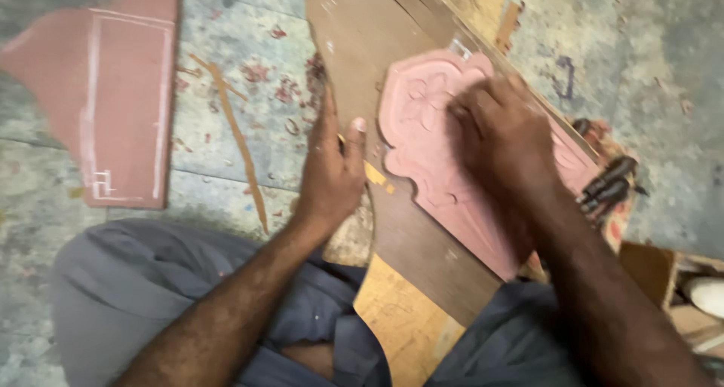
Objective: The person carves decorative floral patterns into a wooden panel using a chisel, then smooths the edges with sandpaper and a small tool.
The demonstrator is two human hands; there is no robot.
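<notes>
Carved pink panel point(422, 142) is lying mid-frame on a brown board point(354, 48), long axis running upper left to lower right. Right hand point(501, 131) is pressing on it, fingers curled, blurred. Left hand point(332, 168) is resting open just beside.

Two hands point(332, 168) point(501, 134) — perhaps two pink panels point(422, 146) point(113, 100)

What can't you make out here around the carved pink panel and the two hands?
Head view only:
- Right hand: motion-blurred; whatever it holds is hidden, so its grip cannot be told.
- Carved pink panel: right half covered by that hand and forearm.
- Dark tool handles: blurred, working ends hidden behind the forearm.
- Left hand: flat on the brown board, palm side hidden.
</notes>
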